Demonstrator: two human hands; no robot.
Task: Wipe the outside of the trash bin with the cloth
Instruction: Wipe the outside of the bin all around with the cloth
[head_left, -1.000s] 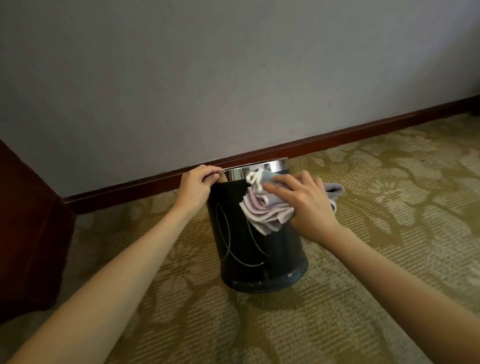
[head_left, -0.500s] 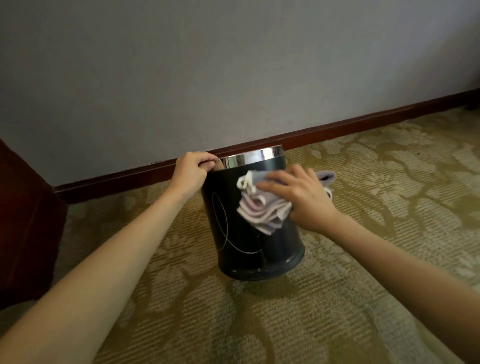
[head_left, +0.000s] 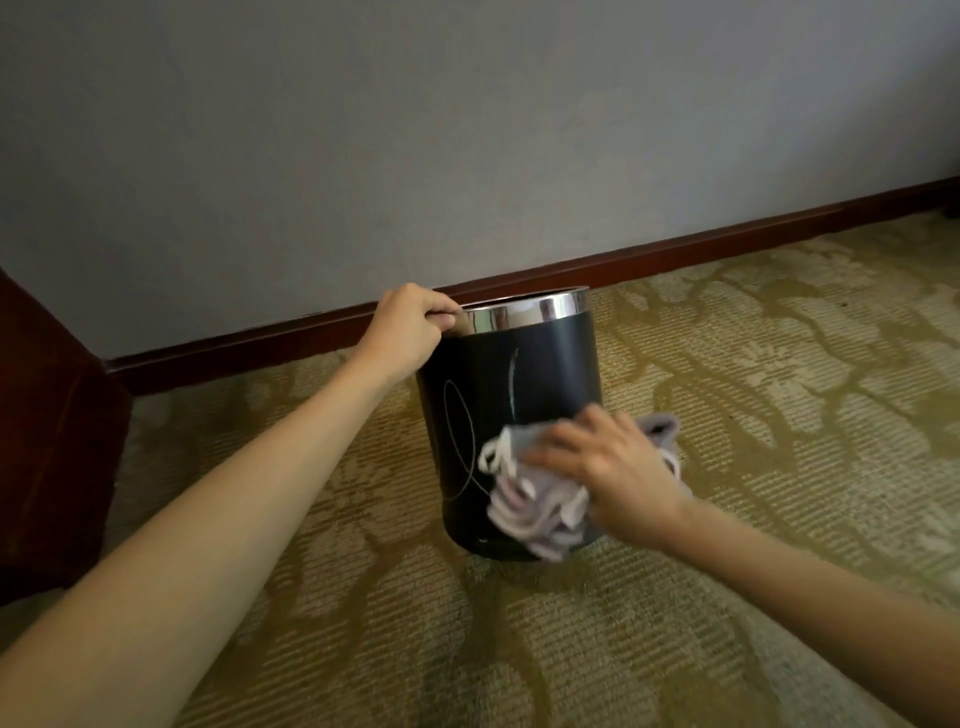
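A black round trash bin (head_left: 498, 384) with a shiny metal rim stands on the carpet near the wall. My left hand (head_left: 408, 325) grips the rim at its left side, fingers curled over the edge. My right hand (head_left: 608, 470) presses a crumpled pale grey and pink cloth (head_left: 524, 506) against the lower front right of the bin's wall. The hand and cloth are blurred by motion. A thin wet streak shows on the bin above the cloth.
Patterned olive carpet (head_left: 753, 441) lies all around the bin. A grey wall with a dark red baseboard (head_left: 727, 244) runs behind it. Dark wooden furniture (head_left: 47, 441) stands at the left edge.
My right hand has slid the cloth down the bin's side from just under the rim to near the base. My left hand keeps its hold on the rim.
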